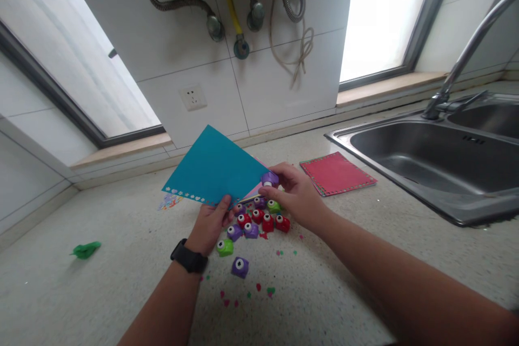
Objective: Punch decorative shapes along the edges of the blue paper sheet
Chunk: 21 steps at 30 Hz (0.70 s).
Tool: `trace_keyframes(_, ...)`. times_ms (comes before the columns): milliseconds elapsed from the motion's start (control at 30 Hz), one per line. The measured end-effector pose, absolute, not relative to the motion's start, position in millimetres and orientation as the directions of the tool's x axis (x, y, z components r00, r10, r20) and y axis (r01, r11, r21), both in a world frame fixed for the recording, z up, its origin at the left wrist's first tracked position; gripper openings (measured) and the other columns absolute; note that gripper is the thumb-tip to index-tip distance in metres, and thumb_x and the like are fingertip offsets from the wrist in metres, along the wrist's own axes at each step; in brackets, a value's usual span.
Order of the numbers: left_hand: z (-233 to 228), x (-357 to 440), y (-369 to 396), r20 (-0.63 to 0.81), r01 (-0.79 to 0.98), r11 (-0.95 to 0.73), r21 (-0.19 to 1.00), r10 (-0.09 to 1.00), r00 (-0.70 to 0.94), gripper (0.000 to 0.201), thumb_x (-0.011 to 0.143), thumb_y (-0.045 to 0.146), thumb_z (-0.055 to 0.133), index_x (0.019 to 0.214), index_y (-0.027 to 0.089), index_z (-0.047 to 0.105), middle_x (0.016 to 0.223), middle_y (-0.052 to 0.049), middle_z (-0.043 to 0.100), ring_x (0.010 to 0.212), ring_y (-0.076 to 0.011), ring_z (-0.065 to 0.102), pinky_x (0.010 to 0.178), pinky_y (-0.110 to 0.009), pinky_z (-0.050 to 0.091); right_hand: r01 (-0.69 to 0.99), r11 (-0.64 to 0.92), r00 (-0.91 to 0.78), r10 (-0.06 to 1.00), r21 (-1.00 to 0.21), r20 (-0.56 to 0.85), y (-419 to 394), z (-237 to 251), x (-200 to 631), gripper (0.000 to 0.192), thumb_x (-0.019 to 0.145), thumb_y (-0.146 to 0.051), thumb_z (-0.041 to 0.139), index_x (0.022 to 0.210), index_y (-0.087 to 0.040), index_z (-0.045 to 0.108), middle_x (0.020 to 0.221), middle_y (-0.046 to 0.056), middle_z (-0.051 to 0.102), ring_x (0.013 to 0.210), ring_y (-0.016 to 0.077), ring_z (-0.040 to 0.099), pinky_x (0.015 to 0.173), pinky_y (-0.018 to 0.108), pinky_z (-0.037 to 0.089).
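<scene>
Head view. Left hand (211, 223) pinches the lower edge of a teal sheet (213, 168), thumb on top, fingers closed on it from below. The sheet is held tilted above the counter (121, 281), one corner pointing up toward the wall; its lower edge carries a row of small punched holes. A pink sheet (255, 190) peeks out just under the teal one at the right corner. Right hand (298, 194) grips a purple punch (270, 179), fingers closed around it, set at the teal sheet's right corner edge. Black watch (188, 257) on left wrist.

Below the hands lies a cluster of punches (255, 221) on the counter: red, purple and green, touching or just beside one another. One green punch (225, 247) and one purple one (240, 266) sit slightly apart toward the near side. Paper bits (247, 292) are scattered near them. Red sheet (336, 173) lies flat right of the hands, between them and the sink (446, 205). Green scrap (86, 250) sits well apart on the left.

Open room: bare counter to the left and near side. The sink rim bounds the right; wall and window sills bound the far side.

Containers: the sink basin shows nothing in it; tap (466, 54) arches over it.
</scene>
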<state>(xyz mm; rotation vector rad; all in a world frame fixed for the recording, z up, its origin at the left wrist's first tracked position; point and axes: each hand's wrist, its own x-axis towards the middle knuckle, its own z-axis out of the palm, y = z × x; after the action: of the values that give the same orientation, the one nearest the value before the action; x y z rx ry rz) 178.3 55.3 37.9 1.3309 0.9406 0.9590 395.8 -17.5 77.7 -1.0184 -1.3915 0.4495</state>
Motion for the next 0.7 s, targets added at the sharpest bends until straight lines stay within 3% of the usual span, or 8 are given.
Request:
trace_keyframes(233, 42.8, 178.6, 52.1, 0.012, 0.042, -0.028, 0.999, 0.939, 0.344, 0.051, 0.076, 0.061, 0.074, 0.082, 0.012, 0.064, 0.068, -0.005, 0.067, 0.055, -0.0091, 0.054, 0.052, -0.019, 0.042, 0.013, 0.276, 0.094, 0.957, -0.961, 0.276, -17.7, 80.9, 391.0, 0.034, 0.077, -0.043, 0.079, 0.093, -0.017, 0.065, 0.078, 0.001, 0.061, 0.068, 0.0136, 0.052, 0.063, 0.029, 0.04)
trace_keyframes(433, 41.6, 175.5, 51.7, 0.091, 0.097, -0.14, 0.985, 0.912, 0.401, 0.043, 0.085, 0.056, 0.066, 0.09, 0.013, 0.064, 0.069, -0.001, 0.062, 0.055, -0.0095, 0.049, 0.053, -0.022, 0.04, -0.09, 0.136, 0.03, 0.991, -0.987, 0.134, -18.0, 79.5, 389.9, 0.033, 0.081, -0.048, 0.075, 0.089, -0.017, 0.066, 0.074, 0.001, 0.06, 0.067, 0.0129, 0.052, 0.061, 0.028, 0.04)
trace_keyframes(700, 47.6, 175.3, 50.1, 0.147, 0.15, -0.237, 0.96, 0.88, 0.451, 0.045, 0.09, 0.053, 0.061, 0.069, 0.015, 0.054, 0.06, 0.001, 0.054, 0.054, -0.0096, 0.047, 0.054, -0.022, 0.039, -0.128, 0.035, 0.016, 0.999, -0.991, 0.033, -11.3, 61.4, 389.9, 0.039, 0.081, -0.055, 0.074, 0.089, -0.017, 0.068, 0.082, 0.008, 0.067, 0.072, 0.017, 0.06, 0.065, 0.031, 0.048)
